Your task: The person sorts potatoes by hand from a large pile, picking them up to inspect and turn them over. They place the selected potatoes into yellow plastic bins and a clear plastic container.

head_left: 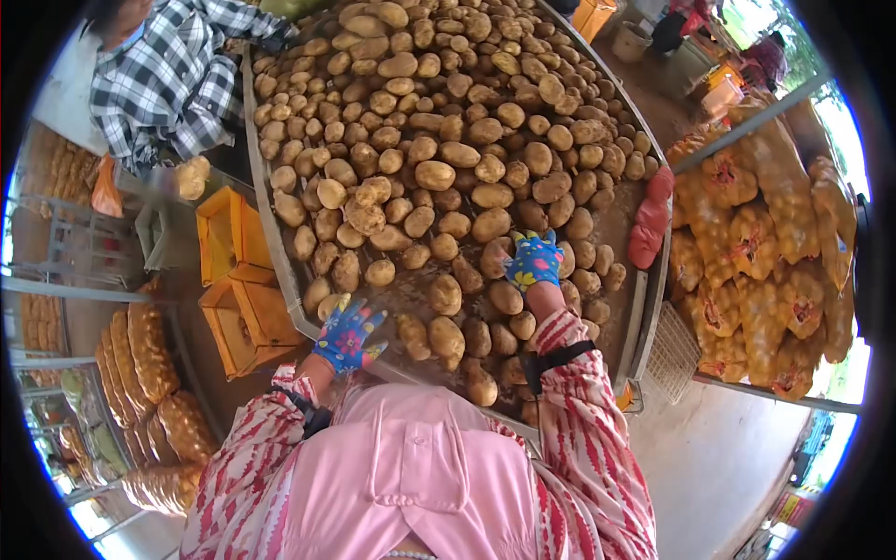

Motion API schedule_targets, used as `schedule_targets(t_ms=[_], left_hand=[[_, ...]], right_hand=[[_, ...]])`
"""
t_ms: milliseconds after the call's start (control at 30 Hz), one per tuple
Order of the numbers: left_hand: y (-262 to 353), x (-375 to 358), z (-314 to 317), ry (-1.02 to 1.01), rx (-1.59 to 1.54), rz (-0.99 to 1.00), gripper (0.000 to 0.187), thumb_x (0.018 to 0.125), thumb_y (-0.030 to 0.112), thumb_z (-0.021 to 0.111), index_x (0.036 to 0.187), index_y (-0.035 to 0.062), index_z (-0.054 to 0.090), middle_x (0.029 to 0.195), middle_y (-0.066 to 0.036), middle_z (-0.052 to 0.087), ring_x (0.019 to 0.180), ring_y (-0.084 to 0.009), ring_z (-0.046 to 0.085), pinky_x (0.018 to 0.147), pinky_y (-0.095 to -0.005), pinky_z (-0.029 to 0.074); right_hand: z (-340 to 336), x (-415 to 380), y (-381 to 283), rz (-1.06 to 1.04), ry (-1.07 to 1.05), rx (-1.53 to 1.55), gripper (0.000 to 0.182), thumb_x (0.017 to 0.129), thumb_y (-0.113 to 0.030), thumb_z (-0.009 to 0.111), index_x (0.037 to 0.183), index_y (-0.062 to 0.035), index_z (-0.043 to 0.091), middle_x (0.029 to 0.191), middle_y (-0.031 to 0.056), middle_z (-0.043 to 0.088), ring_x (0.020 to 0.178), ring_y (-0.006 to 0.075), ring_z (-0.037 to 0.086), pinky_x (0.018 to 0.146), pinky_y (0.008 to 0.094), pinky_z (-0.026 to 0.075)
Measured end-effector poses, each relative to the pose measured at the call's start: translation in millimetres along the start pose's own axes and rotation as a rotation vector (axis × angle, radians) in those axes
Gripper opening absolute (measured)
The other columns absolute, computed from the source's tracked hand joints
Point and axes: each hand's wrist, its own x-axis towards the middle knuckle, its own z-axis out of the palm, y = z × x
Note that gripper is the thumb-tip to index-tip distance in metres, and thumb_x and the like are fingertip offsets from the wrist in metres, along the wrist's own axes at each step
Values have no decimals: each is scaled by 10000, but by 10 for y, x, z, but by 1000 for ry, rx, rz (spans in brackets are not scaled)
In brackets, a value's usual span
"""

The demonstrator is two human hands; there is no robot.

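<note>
Pink apron fills the near middle, left hand spread and empty, right hand loosely curled at potatoes, grip unclear.

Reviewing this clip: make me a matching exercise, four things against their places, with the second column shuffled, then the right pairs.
Things:
1. Left hand
2. Right hand
3. Red bundle
4. Yellow crates

Places:
A. Along the right edge of the table
B. Among the potatoes, right of the table's middle
C. Outside the table, beyond its left edge
D. At the table's near left edge

Right pairs: 1-D, 2-B, 3-A, 4-C
</note>
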Motion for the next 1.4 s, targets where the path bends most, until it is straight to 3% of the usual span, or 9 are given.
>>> schedule_targets(t_ms=[500, 633, 700, 767, 833, 1067, 1300, 1333, 1400], left_hand=[[27, 60, -69, 141, -79, 57, 420, 796, 383, 686, 1110, 104, 670, 1066, -124, 639, 1049, -302, 587, 1037, -486, 359], [312, 237, -27, 312, -937, -217, 469, 901, 441, 558, 1223, 100, 583, 1093, -129, 648, 1023, -327, 598, 894, -482, 477], [662, 377, -515, -213, -2348, -698, 511, 922, 502, 478, 1237, 109, 570, 1135, -114, 637, 1017, -307, 607, 878, -487, 483], [612, 336, -341, -318, -2385, -470, 507, 944, 489, 399, 1278, 132, 536, 1194, -102, 611, 1049, -296, 598, 881, -509, 480], [512, 201, -233, -194, -2463, -604, 477, 949, 412, 367, 1322, 142, 493, 1222, -104, 593, 1076, -297, 591, 892, -503, 483], [656, 68, -499, 20, -2779, -468, 470, 870, 214, 542, 1316, 79, 480, 1137, -164, 613, 1063, -348, 600, 918, -531, 495], [546, -289, 137, -412, -2850, -561, 487, 937, 360, 497, 1277, 12, 500, 1105, -250, 615, 937, -381, 647, 801, -523, 534], [550, -300, 93, -459, -2831, -682, 534, 923, 389, 504, 1303, 16, 473, 1072, -247, 625, 902, -389, 651, 782, -526, 536], [550, -400, 96, -357, -2646, -556, 639, 870, 479, 526, 1302, 12, 475, 995, -243, 644, 846, -413, 650, 755, -523, 536]], right_hand=[[-33, -469, -252, -65, 139, 298, 692, 627, -475, 804, 1137, -54, 602, 1187, 165, 585, 1205, 400, 469, 986, 475, 421], [-203, -1035, -544, -315, 410, 479, 669, 554, -350, 832, 1107, -53, 597, 1107, 144, 611, 1130, 359, 517, 1047, 482, 356], [-38, -1246, -797, -498, 364, 552, 671, 564, -265, 818, 1145, -46, 562, 1158, 166, 571, 1073, 382, 541, 1064, 484, 339], [-21, -1353, -904, -684, 253, 739, 688, 639, -202, 794, 1241, -29, 511, 1222, 163, 554, 1106, 350, 556, 1046, 459, 380], [84, -1359, -793, -250, -342, 1900, 726, 719, -158, 759, 1346, -22, 419, 1277, 146, 538, 1178, 305, 536, 1024, 422, 423], [-71, -1362, -543, 275, -533, 2623, 627, 923, -419, 499, 1390, -18, 376, 1346, 152, 504, 1238, 340, 493, 1039, 501, 398], [-171, -1634, -900, -412, -621, 1775, 486, 948, -197, 533, 1381, -19, 403, 1324, 150, 516, 1230, 255, 496, 1074, 379, 340], [-265, -1572, -928, -801, -247, 1168, 486, 914, -142, 589, 1362, -39, 432, 1302, 119, 540, 1198, 227, 511, 1041, 362, 370], [-241, -1467, -928, -602, -368, 1350, 492, 906, -146, 602, 1358, -42, 438, 1289, 112, 550, 1184, 233, 522, 1019, 366, 391]])
